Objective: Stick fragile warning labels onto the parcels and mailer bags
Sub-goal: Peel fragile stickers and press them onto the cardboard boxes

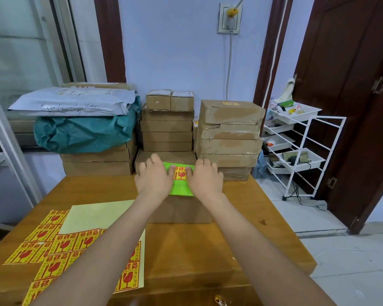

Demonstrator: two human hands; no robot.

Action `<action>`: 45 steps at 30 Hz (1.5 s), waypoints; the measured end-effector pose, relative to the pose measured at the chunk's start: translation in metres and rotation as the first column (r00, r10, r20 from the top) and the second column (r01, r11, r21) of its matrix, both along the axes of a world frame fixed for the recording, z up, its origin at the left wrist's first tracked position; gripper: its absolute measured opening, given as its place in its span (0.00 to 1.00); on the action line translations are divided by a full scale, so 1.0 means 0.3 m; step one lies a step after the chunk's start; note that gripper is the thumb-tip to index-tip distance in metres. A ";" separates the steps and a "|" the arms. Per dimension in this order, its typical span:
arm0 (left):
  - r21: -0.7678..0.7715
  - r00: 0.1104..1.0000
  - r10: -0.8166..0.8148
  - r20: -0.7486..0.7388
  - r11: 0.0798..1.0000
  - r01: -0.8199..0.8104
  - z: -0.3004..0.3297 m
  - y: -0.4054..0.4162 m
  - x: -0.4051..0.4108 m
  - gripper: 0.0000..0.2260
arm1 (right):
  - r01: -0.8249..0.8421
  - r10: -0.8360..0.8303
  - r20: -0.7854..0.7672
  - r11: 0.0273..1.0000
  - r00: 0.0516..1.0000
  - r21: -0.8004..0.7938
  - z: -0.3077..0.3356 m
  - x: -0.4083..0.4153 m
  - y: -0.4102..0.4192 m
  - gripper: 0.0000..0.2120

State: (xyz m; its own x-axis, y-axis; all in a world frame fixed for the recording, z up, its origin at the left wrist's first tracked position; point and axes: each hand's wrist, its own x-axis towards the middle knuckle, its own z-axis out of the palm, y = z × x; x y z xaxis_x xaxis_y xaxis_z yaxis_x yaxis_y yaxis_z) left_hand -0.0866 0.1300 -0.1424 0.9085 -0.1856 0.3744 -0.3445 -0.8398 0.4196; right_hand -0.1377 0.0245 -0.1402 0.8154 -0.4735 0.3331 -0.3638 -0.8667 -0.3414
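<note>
Both my hands lie flat on a bright green mailer bag, which rests on top of a plain brown cardboard parcel on the wooden bench. My left hand and right hand flank a yellow square fragile label with red goblet print; each grip is spread, fingers extended and pressing, pinching nothing. The label sits at the far middle of the bag, thumbs at its edges.

Risks, as I judge them: the thin bag may slide on the parcel under uneven pressure, creasing the label or trapping a bubble. If one edge is left unpressed it may lift afterwards. Pushing hard toward the far side could shove the parcel into the stacked brown cardboard boxes just behind it.

At near left lie loose sheets of yellow-and-red fragile labels and a pale yellow backing sheet; my left forearm passes over them and could drag or scatter them when withdrawn
</note>
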 end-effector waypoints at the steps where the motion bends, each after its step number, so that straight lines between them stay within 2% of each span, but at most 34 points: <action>1: -0.006 1.000 0.001 -0.011 1.000 -0.001 0.003 0.001 0.000 0.21 | -0.001 0.001 -0.001 1.000 1.000 0.003 0.001 0.000 -0.001 0.20; 5: -0.076 1.000 -0.010 -0.022 0.997 0.008 0.008 0.013 0.004 0.17 | 0.001 -0.001 0.005 1.000 1.000 0.022 0.002 -0.006 -0.023 0.17; 9: -0.284 0.999 -0.016 -0.040 0.959 0.004 0.003 0.055 0.023 0.17 | 0.034 -0.038 0.034 0.992 0.999 0.121 -0.011 -0.031 -0.071 0.17; 12: -0.409 0.987 -0.009 -0.158 0.911 -0.057 -0.007 0.085 0.041 0.20 | 0.050 -0.075 0.088 0.965 0.993 0.259 -0.034 -0.056 -0.105 0.18; 14: -0.441 0.970 -0.023 -0.241 0.893 -0.088 -0.016 0.095 0.043 0.19 | 0.037 -0.090 0.131 0.931 0.987 0.362 -0.056 -0.065 -0.121 0.18; 18: -0.459 0.969 -0.105 -0.225 0.888 -0.010 -0.039 0.095 0.017 0.14 | -0.040 -0.066 0.206 0.881 0.976 0.472 -0.094 -0.072 -0.122 0.17; 26: -0.451 0.983 -0.121 -0.139 0.892 0.046 -0.079 0.098 0.015 0.17 | -0.154 -0.058 0.337 0.809 0.940 0.568 -0.117 -0.074 -0.112 0.13; 29: -0.352 0.985 -0.142 -0.099 0.931 0.098 -0.071 0.093 0.013 0.20 | -0.187 -0.067 0.372 0.774 0.926 0.605 -0.114 -0.075 -0.124 0.11; 33: -0.319 0.963 -0.214 -0.165 0.935 0.153 -0.054 0.092 0.030 0.23 | -0.164 -0.132 0.376 0.735 0.917 0.658 -0.093 -0.075 -0.151 0.13; 36: -0.449 0.931 -0.296 -0.214 0.876 0.176 -0.044 0.106 0.008 0.27 | -0.175 -0.184 0.383 0.658 0.905 0.732 -0.079 -0.085 -0.166 0.14; 40: -0.703 0.918 -0.303 -0.255 0.710 0.040 -0.074 0.126 -0.015 0.26 | -0.261 -0.390 0.399 0.360 0.830 0.896 -0.142 -0.111 -0.163 0.20; 42: -0.780 0.917 -0.284 -0.279 0.624 -0.044 -0.110 0.136 -0.022 0.23 | -0.284 -0.452 0.376 0.260 0.809 0.923 -0.199 -0.139 -0.142 0.18; 43: -0.808 0.915 -0.279 -0.291 0.584 -0.079 -0.133 0.140 -0.024 0.22 | -0.291 -0.464 0.367 0.228 0.807 0.929 -0.228 -0.153 -0.129 0.16; 45: -0.850 0.893 -0.295 -0.341 0.502 -0.159 -0.175 0.144 -0.026 0.23 | -0.306 -0.439 0.379 0.230 0.815 0.924 -0.263 -0.178 -0.102 0.14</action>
State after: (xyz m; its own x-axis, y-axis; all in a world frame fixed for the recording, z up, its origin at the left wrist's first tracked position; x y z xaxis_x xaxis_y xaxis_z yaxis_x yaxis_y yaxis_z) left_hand -0.0943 0.1732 -0.1948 0.9984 -0.0570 -0.0016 0.0028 0.0209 0.9998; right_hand -0.1912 -0.0062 -0.2191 0.6453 -0.7558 -0.1111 0.1366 0.2573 -0.9566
